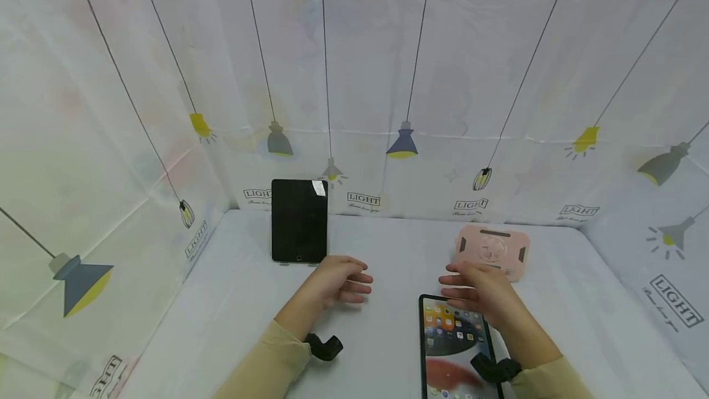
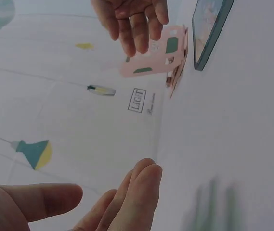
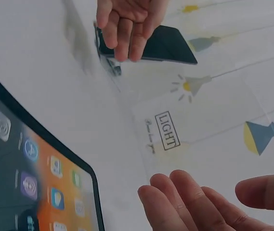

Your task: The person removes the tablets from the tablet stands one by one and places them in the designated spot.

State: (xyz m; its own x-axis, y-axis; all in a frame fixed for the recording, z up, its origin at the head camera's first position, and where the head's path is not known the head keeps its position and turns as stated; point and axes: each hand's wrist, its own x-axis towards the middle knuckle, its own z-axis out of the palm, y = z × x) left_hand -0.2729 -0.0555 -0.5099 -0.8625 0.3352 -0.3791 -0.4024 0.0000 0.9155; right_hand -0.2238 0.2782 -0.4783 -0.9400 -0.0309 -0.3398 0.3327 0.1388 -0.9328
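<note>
My left hand [image 1: 339, 282] hovers over the white table with relaxed, slightly bent fingers and holds nothing. Just behind it a black tablet [image 1: 300, 220] stands upright, its screen dark. My right hand [image 1: 482, 291] is held above the top end of a second tablet [image 1: 451, 343], which lies face up showing a lit screen of app icons; the hand is empty, its fingers loosely extended. Behind the right hand a pink tablet stand [image 1: 493, 248] leans back, partly covered by that hand. In the left wrist view, the pink stand [image 2: 151, 57] appears beyond the right hand.
A white cloth backdrop [image 1: 354, 79] printed with hanging lamps surrounds the table [image 1: 382, 263] at the back and sides. A black strap [image 1: 324, 347] sits at the left wrist, another black strap [image 1: 495, 368] at the right.
</note>
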